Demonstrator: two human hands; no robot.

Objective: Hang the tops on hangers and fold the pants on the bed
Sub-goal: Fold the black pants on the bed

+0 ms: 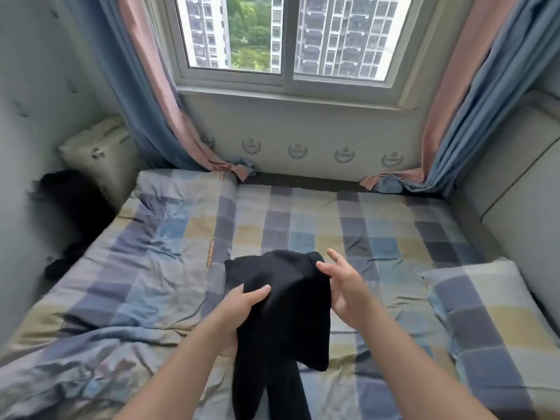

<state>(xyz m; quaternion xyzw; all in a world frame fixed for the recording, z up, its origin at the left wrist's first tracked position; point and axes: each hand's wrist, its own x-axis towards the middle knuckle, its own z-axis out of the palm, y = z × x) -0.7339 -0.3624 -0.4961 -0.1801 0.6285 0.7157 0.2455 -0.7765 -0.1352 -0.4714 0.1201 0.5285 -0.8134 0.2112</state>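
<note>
Holding the black pants (288,301) just above the bed (333,225), your left hand (239,310) grips the bunched, dark fabric. Your right hand (345,286) is loose, fingers spread, at their edge. Both legs dangle toward you.

Daylit sliding window (288,34), blue-pink curtains (145,101) either side, grey padded walls (45,86), checked pillow (491,313)

The left hand (239,310) is partly hidden under the black pants (288,316), whose legs leave the bottom edge. The dark heap (69,195) at left is blurred, perhaps clothing.
</note>
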